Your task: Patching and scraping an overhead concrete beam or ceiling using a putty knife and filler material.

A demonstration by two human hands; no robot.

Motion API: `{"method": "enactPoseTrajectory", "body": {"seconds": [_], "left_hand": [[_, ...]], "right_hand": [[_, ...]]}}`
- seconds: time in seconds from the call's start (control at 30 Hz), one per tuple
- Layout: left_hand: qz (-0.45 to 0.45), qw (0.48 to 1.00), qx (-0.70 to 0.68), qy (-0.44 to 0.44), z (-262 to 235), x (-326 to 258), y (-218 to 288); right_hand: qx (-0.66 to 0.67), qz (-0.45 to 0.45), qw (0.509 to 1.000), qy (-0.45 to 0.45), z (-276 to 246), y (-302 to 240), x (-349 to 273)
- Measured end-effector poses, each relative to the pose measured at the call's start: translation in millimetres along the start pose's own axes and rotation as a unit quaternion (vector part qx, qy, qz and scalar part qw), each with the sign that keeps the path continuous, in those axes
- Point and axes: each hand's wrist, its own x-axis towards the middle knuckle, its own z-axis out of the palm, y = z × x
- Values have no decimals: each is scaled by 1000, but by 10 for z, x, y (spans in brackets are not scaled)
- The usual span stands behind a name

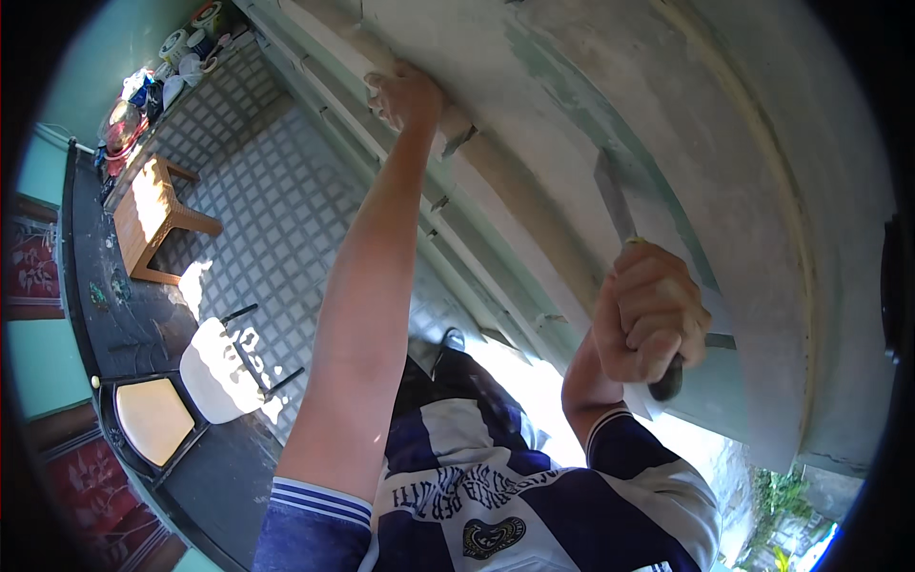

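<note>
My right hand [653, 310] is closed around the handle of a putty knife [618, 205]. The knife's flat metal blade points up along a pale plastered surface [581, 105], close to a greenish strip; whether the blade touches it I cannot tell. Farther up and to the left, my left hand [410, 95] curls its fingers over the edge of a long pale ledge [510, 186]. That ledge slants across the picture and has small dark gaps along it.
Far below lies a patterned tile floor [286, 181]. A brown plastic stool [152, 219] and a chair with a pale back [219, 372] and seat [157, 419] stand at left. Tubs and bags [172, 71] crowd the upper left. Bright daylight and greenery [782, 500] show lower right.
</note>
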Motion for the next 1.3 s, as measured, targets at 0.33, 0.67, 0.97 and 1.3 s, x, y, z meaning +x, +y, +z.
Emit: {"method": "enactPoseTrajectory", "body": {"seconds": [0.33, 0.67, 0.97, 1.3], "left_hand": [[3, 1000, 23, 16, -113, 0, -22], [6, 1000, 12, -5, -57, -36, 44], [9, 1000, 24, 8, -107, 15, 21], [-4, 999, 37, 5, -55, -68, 48]], "right_hand": [[43, -39, 998, 13, 79, -164, 3], [-63, -8, 997, -45, 73, -6, 204], [-19, 3, 998, -65, 93, -177, 262], [-73, 20, 996, -49, 144, -146, 287]]}}
